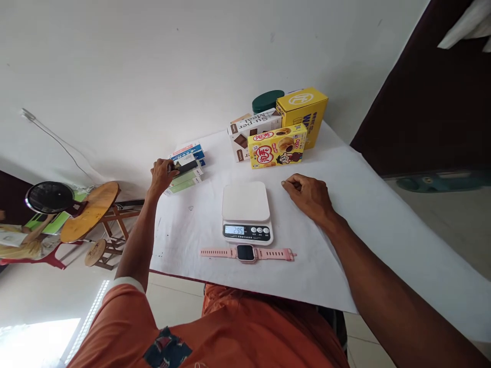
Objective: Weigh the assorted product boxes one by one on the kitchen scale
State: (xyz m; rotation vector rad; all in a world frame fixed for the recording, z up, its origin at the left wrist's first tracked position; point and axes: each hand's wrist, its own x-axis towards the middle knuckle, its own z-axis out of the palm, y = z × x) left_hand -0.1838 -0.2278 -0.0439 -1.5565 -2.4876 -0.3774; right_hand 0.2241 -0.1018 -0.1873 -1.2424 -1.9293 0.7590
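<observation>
At the left end of the table my left hand [162,175] has its fingers closed over a small black-and-white box [187,167]. That box is in a row of small boxes: blue-and-white boxes [197,152] behind it, light green-and-white boxes [184,181] in front. My right hand [309,194] rests on the table in a loose fist, right of the scale, with nothing visible in it. Between my hands a white kitchen scale [246,202] has a bare platform and a lit display that seems to read 295. A pink-strapped smartwatch [246,253] lies flat in front of the scale.
On the white-covered table [326,266], toward the wall, stand a yellow snack box [276,148], a white chocolate-bar box [240,143], a taller yellow box [307,115] and a dark green lid [267,100]. Left, on the floor side, are a fan [49,198], a round wooden table [92,209] and another person [30,240].
</observation>
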